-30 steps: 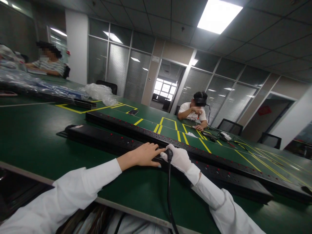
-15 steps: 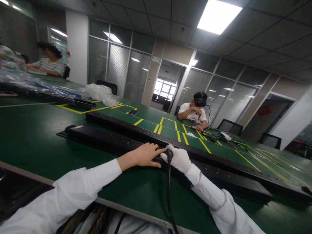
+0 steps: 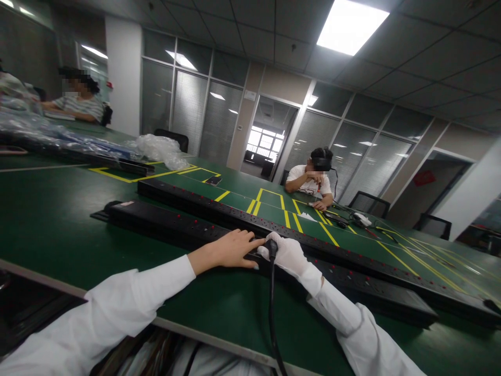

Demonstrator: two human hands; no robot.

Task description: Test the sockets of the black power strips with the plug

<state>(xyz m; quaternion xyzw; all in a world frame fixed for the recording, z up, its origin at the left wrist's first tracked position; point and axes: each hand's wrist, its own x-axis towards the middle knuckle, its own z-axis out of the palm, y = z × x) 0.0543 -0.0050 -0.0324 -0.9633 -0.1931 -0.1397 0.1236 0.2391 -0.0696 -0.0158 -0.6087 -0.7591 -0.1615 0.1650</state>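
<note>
Black strip (image 3: 156,215): lies across the green table (image 3: 129,256), near edge side. I note my bare left hand (image 3: 235,248) spread on it, clasping nothing; my gloved right hand (image 3: 293,257) grasps the plug (image 3: 271,246), cord (image 3: 271,303) hanging down. Whether it is seated, I cannot tell. The rear strip (image 3: 188,198) runs close behind, between my hands and the phone (image 3: 213,180). At left, clear wrap (image 3: 50,130) covers long pieces; whether it encloses them, I cannot tell.

Setting: an office, part workshop. Evidence: glazed partitions (image 3: 157,96) with slatted blinds (image 3: 190,104), a ceiling light panel (image 3: 352,26), mesh-backed chair (image 3: 370,202), long green worktable (image 3: 70,193) marked with yellow tape (image 3: 222,196).
</note>
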